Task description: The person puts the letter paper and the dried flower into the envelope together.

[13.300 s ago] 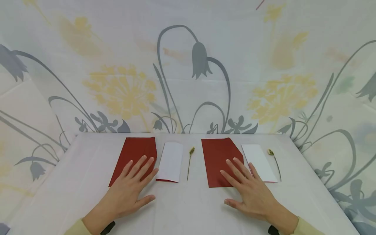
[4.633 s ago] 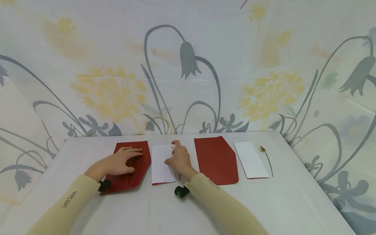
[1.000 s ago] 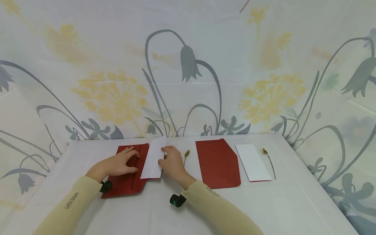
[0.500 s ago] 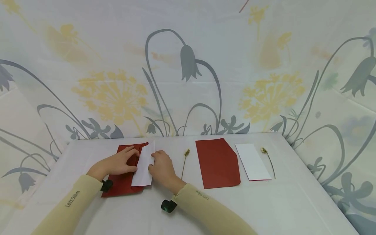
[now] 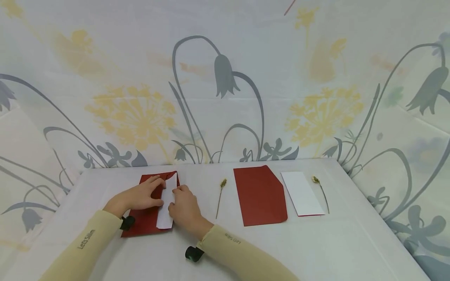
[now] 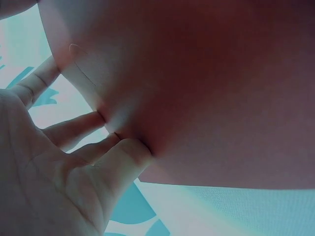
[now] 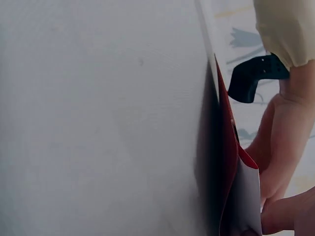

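Note:
A red envelope (image 5: 144, 220) lies at the left of the table, its flap side to the right. My left hand (image 5: 137, 195) grips it near the pocket mouth, fingers bent and thumb apart. In the left wrist view the thumb (image 6: 125, 162) and fingers meet the envelope's (image 6: 221, 108) edge. A white folded card (image 5: 165, 218), red on its inner side, lies over the flap. My right hand (image 5: 186, 208) pinches its right long edge. The card's left part is hidden in the envelope's mouth. The right wrist view shows the card (image 7: 248, 196) beside the fingers (image 7: 280, 216).
A dried flower (image 5: 220, 197) lies right of the hands. Farther right are a second red envelope (image 5: 260, 197), another white card (image 5: 303, 194) and another dried flower (image 5: 321, 193). A floral-patterned cloth wall (image 5: 225, 117) rises behind the white table (image 5: 225, 257).
My right hand has carried the card leftward and slightly toward me, from beside the envelope onto its flap; less card width now shows. My left hand has stayed on the envelope.

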`<state>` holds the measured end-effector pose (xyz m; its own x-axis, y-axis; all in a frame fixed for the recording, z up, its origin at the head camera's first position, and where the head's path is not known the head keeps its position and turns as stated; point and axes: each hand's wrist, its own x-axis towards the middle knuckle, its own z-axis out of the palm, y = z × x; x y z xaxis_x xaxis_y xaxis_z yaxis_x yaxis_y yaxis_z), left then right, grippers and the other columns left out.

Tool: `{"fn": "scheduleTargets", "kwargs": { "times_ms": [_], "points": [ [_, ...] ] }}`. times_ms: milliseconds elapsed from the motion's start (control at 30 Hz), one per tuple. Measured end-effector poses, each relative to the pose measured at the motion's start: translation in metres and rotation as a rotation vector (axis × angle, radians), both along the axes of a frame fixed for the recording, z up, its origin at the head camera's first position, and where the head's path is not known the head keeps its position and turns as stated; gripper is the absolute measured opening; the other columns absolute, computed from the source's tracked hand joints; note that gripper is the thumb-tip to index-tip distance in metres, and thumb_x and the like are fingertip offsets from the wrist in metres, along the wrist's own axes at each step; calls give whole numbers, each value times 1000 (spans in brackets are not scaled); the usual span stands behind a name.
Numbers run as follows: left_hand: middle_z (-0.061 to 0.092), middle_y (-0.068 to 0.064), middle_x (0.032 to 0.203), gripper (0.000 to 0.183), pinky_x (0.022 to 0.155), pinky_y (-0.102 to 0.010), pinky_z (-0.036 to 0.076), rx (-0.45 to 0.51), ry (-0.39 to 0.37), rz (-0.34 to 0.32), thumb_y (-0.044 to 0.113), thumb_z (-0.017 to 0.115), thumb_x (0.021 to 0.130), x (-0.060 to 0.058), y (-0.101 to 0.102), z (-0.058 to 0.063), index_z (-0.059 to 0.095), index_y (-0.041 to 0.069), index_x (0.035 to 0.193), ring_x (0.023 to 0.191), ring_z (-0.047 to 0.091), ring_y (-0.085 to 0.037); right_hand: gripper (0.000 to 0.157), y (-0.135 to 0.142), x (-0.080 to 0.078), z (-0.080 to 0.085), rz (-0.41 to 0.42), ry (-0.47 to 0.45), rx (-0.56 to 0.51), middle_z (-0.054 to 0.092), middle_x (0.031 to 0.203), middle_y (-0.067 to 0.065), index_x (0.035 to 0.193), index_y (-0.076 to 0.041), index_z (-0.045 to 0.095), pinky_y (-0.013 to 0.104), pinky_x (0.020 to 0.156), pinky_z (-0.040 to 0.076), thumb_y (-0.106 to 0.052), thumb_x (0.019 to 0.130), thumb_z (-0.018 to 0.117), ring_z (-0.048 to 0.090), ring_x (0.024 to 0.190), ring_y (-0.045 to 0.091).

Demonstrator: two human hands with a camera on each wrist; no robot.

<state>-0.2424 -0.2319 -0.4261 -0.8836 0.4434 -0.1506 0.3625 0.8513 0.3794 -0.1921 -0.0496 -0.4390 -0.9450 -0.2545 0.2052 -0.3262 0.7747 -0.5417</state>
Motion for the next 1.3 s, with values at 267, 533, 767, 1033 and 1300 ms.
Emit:
{"fn": "scheduleTargets", "kwargs": {
  "times_ms": [267,533,767,1033,1300],
  "points": [
    [33,-21,141,42,93,-55,40,9,10,3,30,67,80,3,1,2,49,17,116,119,41,-37,35,-5,2,-7,88,10,72,56,115,4,115,-4,64,26,85,49,-17,82,66,60,95,17],
    [34,-21,140,42,91,-55,42,-1,7,-7,31,68,80,2,3,4,48,18,115,118,42,-38,38,-1,-10,-16,115,-108,-103,58,118,4,118,-4,63,27,93,45,-17,82,65,55,109,16],
    [35,-19,139,42,91,-55,41,-18,-6,-22,32,67,81,1,3,7,48,17,114,116,44,-36,32,8,-17,-20,141,-135,-281,64,105,2,112,-5,67,19,81,46,-12,81,68,55,90,6],
    [40,-17,137,43,88,-50,44,-21,20,-23,38,68,80,0,2,9,50,17,112,108,48,-30,26,8,-20,-20,125,-186,-350,67,100,-2,111,-9,69,18,75,46,-8,86,63,55,85,3],
    [38,-18,139,42,88,-50,45,2,28,-31,37,69,79,0,0,6,49,18,112,107,50,-29,28,3,-22,-23,66,-206,-387,69,98,-2,110,-8,69,16,73,47,-6,83,66,57,86,2]
  ]
}}
